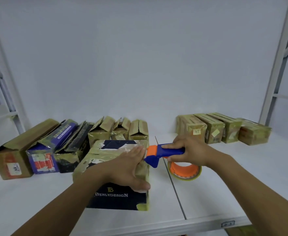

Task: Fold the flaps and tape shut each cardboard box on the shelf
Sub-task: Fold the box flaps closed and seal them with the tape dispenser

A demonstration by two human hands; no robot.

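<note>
I'm pressing left hand [126,167] flat on closed box [112,200], right hand [191,150] gripping dispenser [171,152] at box's far right corner

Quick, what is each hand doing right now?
Left hand: open and flat, pressing on the top of the front box.
Right hand: closed around the blue handle of the tape dispenser.

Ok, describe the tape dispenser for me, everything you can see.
The dispenser looks plastic: a blue handle, an orange head, and an orange wheel carrying yellowish tape underneath. The right hand grips the handle. It lies roughly level, with its head at the top right edge of the front box.
</note>
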